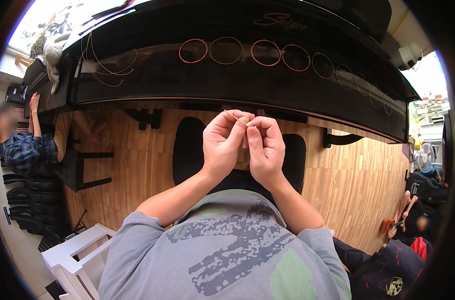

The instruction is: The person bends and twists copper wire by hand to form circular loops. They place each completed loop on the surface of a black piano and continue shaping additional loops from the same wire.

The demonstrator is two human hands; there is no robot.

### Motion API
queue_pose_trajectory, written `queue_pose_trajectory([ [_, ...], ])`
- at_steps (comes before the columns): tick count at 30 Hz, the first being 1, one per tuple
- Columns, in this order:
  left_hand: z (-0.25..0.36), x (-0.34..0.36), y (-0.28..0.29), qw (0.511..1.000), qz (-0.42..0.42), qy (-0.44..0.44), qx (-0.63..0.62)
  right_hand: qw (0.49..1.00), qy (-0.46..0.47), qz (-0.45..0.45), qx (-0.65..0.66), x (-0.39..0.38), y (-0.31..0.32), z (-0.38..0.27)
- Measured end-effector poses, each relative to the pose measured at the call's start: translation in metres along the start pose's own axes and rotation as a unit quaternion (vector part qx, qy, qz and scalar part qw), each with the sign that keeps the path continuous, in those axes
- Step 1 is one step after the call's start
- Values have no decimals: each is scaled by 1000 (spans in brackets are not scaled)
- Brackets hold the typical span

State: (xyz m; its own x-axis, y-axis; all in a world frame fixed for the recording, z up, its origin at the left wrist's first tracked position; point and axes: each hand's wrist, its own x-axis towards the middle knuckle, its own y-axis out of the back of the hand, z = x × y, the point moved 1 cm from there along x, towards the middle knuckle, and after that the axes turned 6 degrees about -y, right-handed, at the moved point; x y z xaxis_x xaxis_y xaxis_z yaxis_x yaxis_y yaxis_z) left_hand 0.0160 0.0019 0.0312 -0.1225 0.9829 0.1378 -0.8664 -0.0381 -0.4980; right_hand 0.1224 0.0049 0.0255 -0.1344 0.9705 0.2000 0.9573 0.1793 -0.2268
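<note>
In front of my chest, my left hand (224,136) and my right hand (264,145) meet, fingertips almost touching. Both are closed in a pinch on a thin tan wire string (229,113), whose short end pokes out above the left fingers. The rest of the string is hidden by my fingers. Beyond my hands lies a glossy black piano (157,75). On it rest coiled metal instrument strings in a row: copper-coloured coils (266,52) towards the middle, and thinner silvery coils (323,66) to the right. Loose, uncoiled strings (107,70) lie at the left.
A black seat (187,150) is below my hands on the wood floor (132,160). To the left, a person (25,132) in a plaid shirt sits at a dark keyboard. A white wooden stand (80,252) is at lower left. Another person with a ukulele (386,225) sits at the right.
</note>
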Motion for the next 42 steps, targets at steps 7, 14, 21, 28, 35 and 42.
queue_pose_trajectory([
  [7,32,-2,4,937,-89,-82,328,998,-37,34,31,7,13,-10],
  [14,46,22,12,923,-127,-85,354,994,-105,9,36,9,16,-21],
  [21,23,21,21,978,-99,123,136,991,-120,20,49,10,22,-22],
  [28,27,20,14,976,-74,95,182,984,-38,70,-157,8,23,-17],
  [35,22,16,14,904,-102,-133,393,975,-38,79,-202,8,20,-19],
  [42,23,22,19,777,-167,-338,504,985,-121,70,-101,8,22,-21],
])
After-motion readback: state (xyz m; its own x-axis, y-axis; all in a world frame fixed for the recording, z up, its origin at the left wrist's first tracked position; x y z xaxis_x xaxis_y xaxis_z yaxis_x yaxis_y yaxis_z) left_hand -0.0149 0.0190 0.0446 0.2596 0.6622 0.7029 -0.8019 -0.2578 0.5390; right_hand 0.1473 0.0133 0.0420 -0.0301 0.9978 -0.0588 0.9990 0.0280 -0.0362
